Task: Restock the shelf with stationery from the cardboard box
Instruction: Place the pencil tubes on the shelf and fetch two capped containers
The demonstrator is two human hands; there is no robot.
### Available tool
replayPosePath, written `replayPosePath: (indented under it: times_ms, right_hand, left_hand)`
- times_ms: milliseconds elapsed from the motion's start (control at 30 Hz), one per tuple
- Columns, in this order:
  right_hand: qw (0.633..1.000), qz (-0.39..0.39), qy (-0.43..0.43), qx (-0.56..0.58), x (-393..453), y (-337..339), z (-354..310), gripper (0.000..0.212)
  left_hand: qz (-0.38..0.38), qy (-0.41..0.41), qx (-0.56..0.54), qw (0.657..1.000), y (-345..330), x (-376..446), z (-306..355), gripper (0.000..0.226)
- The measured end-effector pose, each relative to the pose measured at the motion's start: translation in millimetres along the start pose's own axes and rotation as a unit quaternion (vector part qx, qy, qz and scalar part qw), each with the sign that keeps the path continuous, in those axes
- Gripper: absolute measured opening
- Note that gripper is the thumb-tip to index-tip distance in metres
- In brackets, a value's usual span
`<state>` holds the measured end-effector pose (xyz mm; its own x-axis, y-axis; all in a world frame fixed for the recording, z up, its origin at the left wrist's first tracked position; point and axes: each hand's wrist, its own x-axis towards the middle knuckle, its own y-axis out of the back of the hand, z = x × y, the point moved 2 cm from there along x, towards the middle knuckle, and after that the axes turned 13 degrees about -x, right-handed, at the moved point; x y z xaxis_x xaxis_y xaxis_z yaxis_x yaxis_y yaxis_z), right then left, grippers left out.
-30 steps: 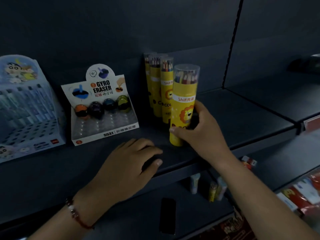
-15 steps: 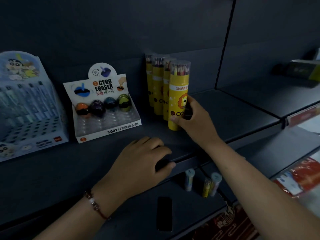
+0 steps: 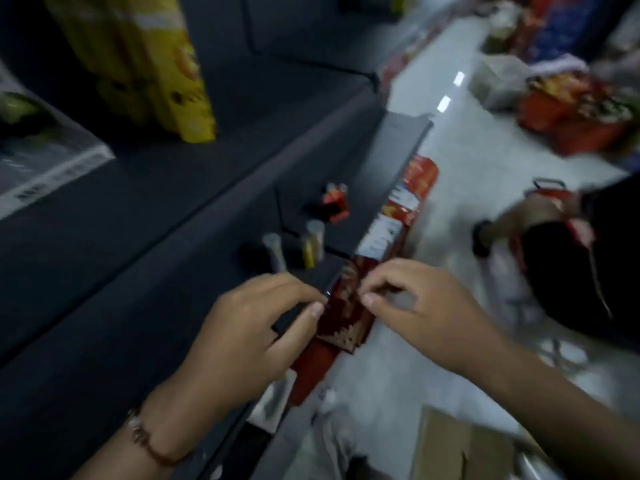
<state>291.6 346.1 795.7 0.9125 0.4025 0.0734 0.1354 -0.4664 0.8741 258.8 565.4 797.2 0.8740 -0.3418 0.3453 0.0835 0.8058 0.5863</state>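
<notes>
Both of our hands hang in front of the shelving, close together but not touching. Our left hand (image 3: 256,327), with a beaded bracelet (image 3: 145,441) at the wrist, has its fingers loosely curled and its fingertips near the front edge of the dark shelf (image 3: 114,209); blur keeps us from telling whether it pinches anything. Our right hand (image 3: 415,306) also has its fingers bent, the thumb and forefinger tips near each other, and we cannot tell whether they hold something. Between the 2 hands, lower down, we see a red patterned pack (image 3: 343,317) on a lower level.

At the bottom right corner lies the cardboard box (image 3: 460,448), on the pale floor (image 3: 478,157), well apart from both hands.

Just past our fingertips, on a lower shelf, stand 2 small tubes (image 3: 313,242), with a small red item (image 3: 334,202) a little further on. Red packets (image 3: 412,188) line the lower edge beside the floor.

Further up, on the dark shelf, the yellow pencil tubes (image 3: 166,74) stand upright in a tight group. To their left, at the frame edge, sits a white display box (image 3: 45,164), heavily blurred.

Across the aisle, a person's arm (image 3: 519,216) reaches near a red basket (image 3: 575,123) full of goods.
</notes>
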Motion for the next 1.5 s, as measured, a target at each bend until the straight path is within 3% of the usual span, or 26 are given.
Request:
replayPosePath:
  times_ms: [100,267,400,533,733,933,1067,1300,1400,1467,1500]
  right_hand:
    - [0.985,-0.035,-0.168,0.018,-92,-33,49,0.011]
    - [0.907,-0.061,-0.41,0.077,-237,-82,114,0.013]
    - [0.862,-0.098,-0.491,0.083,-342,-95,148,0.007]
    - [0.813,-0.086,-0.565,0.107,-431,-90,188,0.013]
    - [0.773,-0.053,-0.607,0.176,-537,-98,291,0.017]
    - [0.754,-0.13,-0.621,0.167,-624,-157,469,0.03]
    - [0.739,-0.194,-0.622,0.173,-659,-232,570,0.037]
    - [0.726,-0.245,-0.615,0.186,-687,-407,702,0.028]
    - [0.687,-0.206,-0.652,0.244,-688,-483,743,0.027]
    - [0.626,-0.15,-0.7,0.31,-686,-534,771,0.034]
    - [0.575,-0.124,-0.731,0.345,-684,-559,783,0.038]
  left_hand:
    - [-0.141,0.101,-0.078,0.982,-76,-19,-22,0.013]
    - [-0.335,0.183,-0.092,0.92,-201,-55,-20,0.015]
    - [-0.47,0.138,-0.007,0.872,-292,-66,19,0.025]
    - [-0.543,0.083,0.043,0.835,-392,-63,67,0.03]
    - [-0.588,0.115,0.053,0.799,-564,-72,119,0.031]
    - [-0.577,0.229,0.043,0.783,-758,-102,112,0.024]
    - [-0.589,0.26,0.068,0.762,-880,-134,65,0.019]
    - [-0.635,0.185,0.168,0.731,-1070,-193,-76,0.014]
    - [-0.624,0.145,0.191,0.744,-1137,-216,-137,0.022]
    - [-0.615,0.125,0.202,0.752,-1173,-233,-172,0.033]
    - [-0.614,0.123,0.214,0.75,-1189,-242,-185,0.039]
